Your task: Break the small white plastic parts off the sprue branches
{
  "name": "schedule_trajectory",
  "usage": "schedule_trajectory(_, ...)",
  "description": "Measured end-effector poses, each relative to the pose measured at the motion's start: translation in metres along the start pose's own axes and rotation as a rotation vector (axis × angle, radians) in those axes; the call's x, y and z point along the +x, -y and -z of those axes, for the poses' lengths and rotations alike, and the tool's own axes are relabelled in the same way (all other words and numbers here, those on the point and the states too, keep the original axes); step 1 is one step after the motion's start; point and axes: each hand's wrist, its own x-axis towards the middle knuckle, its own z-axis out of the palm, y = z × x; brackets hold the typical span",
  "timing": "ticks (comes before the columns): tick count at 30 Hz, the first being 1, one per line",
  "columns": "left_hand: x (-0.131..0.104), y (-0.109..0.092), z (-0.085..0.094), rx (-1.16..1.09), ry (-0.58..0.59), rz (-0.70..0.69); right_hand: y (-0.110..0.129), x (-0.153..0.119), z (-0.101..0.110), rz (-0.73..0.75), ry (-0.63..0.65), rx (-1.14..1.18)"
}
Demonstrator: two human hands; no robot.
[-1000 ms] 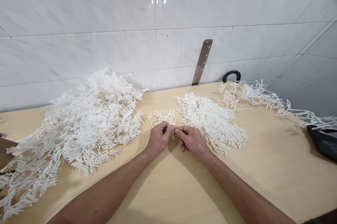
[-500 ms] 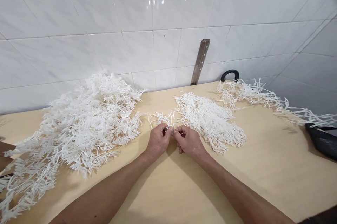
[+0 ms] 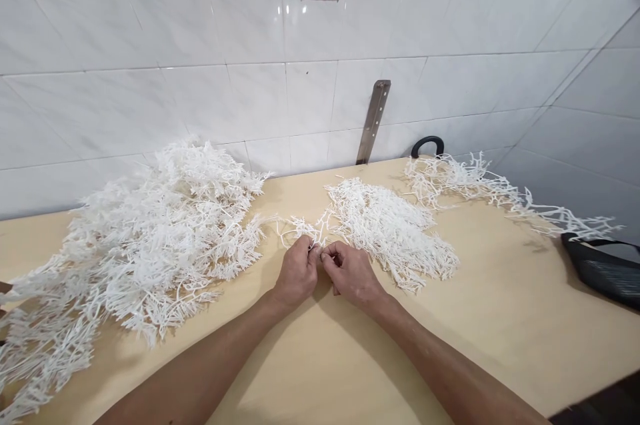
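Note:
My left hand (image 3: 298, 273) is closed in a pinch on a thin, white, branching plastic sprig (image 3: 300, 228), whose twigs spread out beyond the fingertips. Close beside it, fingertips nearly meeting, my right hand (image 3: 354, 274) is also pinched; what lies between its fingers is too small to make out. To the left rises a large, tangled heap of white branching sprigs (image 3: 175, 238). Just past my right hand lies a flatter, neater pile of white strands (image 3: 387, 225).
More loose white sprigs (image 3: 465, 180) stretch along the back right, by a black curved handle (image 3: 428, 141). A black object like a bag or slipper (image 3: 600, 272) sits at the right. Against the tiled wall leans a perforated metal strip (image 3: 374, 122). All rests on a pale wooden tabletop (image 3: 500, 318).
The view has turned slightly, so everything sits a little further left. My hands stay together at the same spot, with the left fingers now curled a little more over the sprig.

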Motion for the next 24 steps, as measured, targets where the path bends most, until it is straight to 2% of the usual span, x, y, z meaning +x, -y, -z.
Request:
schedule_trajectory(3, -0.003, 0.001, -0.001, 0.060, -0.039, -0.110, 0.003, 0.000, 0.000, -0.090, 0.061, 0.117)
schedule_trajectory(5, -0.004, 0.002, -0.002, 0.057, -0.039, -0.131, 0.003, 0.001, 0.000, -0.164, 0.107, 0.217)
schedule_trajectory(9, -0.003, -0.001, -0.003, -0.014, -0.027, -0.042, -0.001, 0.004, -0.003, -0.199, 0.091, 0.293)
schedule_trajectory(14, -0.002, -0.012, 0.002, -0.269, -0.030, 0.059, -0.007, 0.006, 0.000, -0.174, -0.083, 0.151)
schedule_trajectory(18, 0.000, -0.014, 0.003, -0.441, 0.012, 0.162, -0.015, 0.008, 0.006, -0.188, -0.129, 0.117)
schedule_trajectory(22, 0.003, -0.009, 0.002, -0.470, 0.005, 0.249, -0.015, 0.006, 0.008, -0.122, -0.208, 0.032)
schedule_trajectory(24, 0.003, -0.007, 0.002, -0.447, -0.001, 0.250, -0.011, 0.004, 0.008, -0.062, -0.179, 0.027)
